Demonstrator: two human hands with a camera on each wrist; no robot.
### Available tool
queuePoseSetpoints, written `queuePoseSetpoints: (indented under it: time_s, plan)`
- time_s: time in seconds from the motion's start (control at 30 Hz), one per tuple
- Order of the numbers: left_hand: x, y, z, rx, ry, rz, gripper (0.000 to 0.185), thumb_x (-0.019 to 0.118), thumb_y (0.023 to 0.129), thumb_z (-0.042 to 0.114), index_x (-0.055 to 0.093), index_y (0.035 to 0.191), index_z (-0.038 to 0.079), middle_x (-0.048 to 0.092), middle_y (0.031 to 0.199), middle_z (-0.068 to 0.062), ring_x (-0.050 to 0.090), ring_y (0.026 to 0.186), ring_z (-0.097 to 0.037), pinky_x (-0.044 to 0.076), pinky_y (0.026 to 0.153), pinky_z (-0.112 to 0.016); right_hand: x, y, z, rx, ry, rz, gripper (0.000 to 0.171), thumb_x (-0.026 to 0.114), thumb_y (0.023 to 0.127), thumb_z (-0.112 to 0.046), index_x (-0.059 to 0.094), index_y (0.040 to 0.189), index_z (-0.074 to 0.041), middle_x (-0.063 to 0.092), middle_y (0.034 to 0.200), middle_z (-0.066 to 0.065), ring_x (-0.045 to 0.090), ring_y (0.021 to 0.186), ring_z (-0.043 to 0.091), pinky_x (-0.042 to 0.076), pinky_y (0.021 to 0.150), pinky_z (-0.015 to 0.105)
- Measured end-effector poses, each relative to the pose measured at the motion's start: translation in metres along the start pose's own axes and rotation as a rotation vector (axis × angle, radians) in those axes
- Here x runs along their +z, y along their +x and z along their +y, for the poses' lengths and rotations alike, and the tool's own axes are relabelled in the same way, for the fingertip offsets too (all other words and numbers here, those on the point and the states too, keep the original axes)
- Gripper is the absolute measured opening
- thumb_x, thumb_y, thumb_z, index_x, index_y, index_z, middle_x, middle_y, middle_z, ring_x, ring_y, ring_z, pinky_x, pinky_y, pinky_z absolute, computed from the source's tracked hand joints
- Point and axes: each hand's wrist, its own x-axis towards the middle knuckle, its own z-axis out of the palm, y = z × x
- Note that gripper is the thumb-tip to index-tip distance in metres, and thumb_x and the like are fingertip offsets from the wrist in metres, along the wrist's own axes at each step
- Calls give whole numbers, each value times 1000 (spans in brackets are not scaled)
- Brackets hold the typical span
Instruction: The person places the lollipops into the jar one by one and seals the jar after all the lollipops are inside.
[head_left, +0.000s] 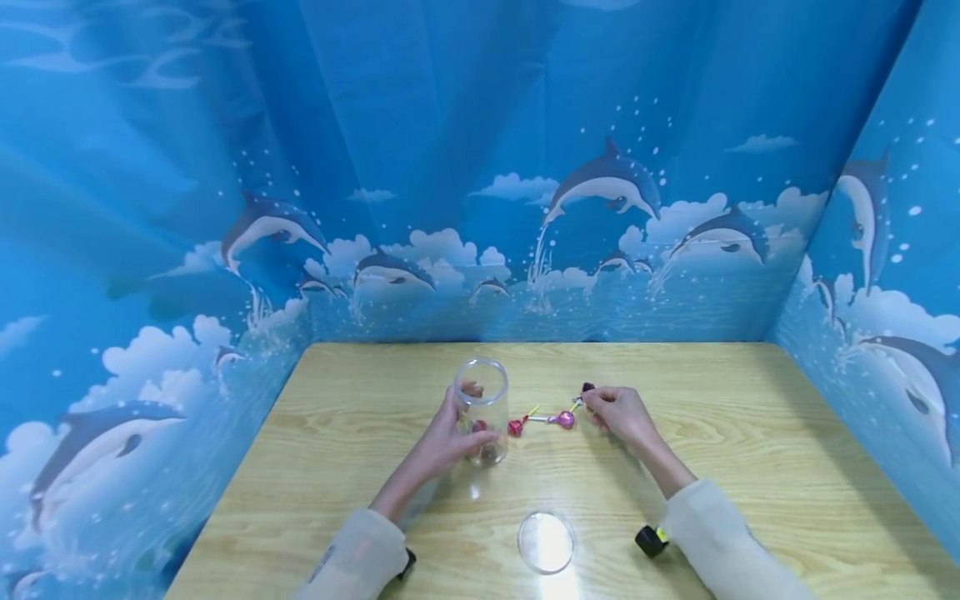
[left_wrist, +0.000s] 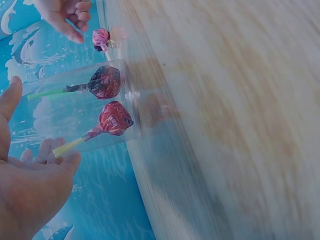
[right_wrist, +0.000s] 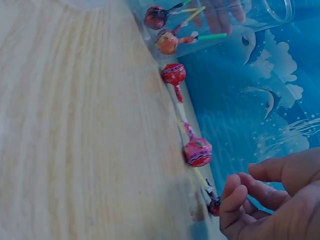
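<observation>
— Since you're nearer the feed, what lies closest?

— The lid [head_left: 546, 542], near centre on the table [head_left: 750, 433]. Beyond it, my left hand [head_left: 442, 442] wraps the jar [head_left: 482, 400], steadying it; two lollipops [left_wrist: 107, 100] are inside.

— And further?

— My right hand [head_left: 618, 410] curls its fingers [right_wrist: 235, 200] toward the dark lollipop [right_wrist: 214, 205]; whether they grip it, I can't tell.

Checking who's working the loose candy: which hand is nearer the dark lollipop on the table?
Right. The right hand has its fingertips at the dark lollipop, apparently touching it. The left hand is off to the side, holding the clear jar.
</observation>
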Motion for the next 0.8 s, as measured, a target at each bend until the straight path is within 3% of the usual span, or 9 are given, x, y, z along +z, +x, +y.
queuePoseSetpoints:
  time_s: [0.3, 0.57, 0.8]
  plan:
    - [1, 1, -1, -12, -8, 15, 83, 87, 81, 10, 37, 147, 4, 51, 148, -18, 42, 141, -44, 24, 118, -67, 8, 8, 13, 40, -19, 52, 22, 62, 102, -9, 71, 102, 10, 61, 64, 6, 49, 50, 7, 39, 41, 17]
    - [2, 1, -2, -9, 2, 24, 82, 87, 81, 9, 39, 146, 3, 52, 147, -18, 43, 140, -44, 27, 117, -67, 15, 18, 13, 6, -206, 97, 22, 65, 95, -9, 75, 107, 7, 64, 63, 7, 48, 48, 7, 36, 43, 19]
    - [2, 1, -1, -37, 9, 23, 84, 88, 81, 10, 37, 148, 4, 51, 149, -18, 41, 143, -42, 25, 119, -66, 16, 26, 8, 39, -411, 151, 28, 68, 96, -26, 78, 107, -3, 74, 101, 17, 56, 68, 19, 42, 54, 30]
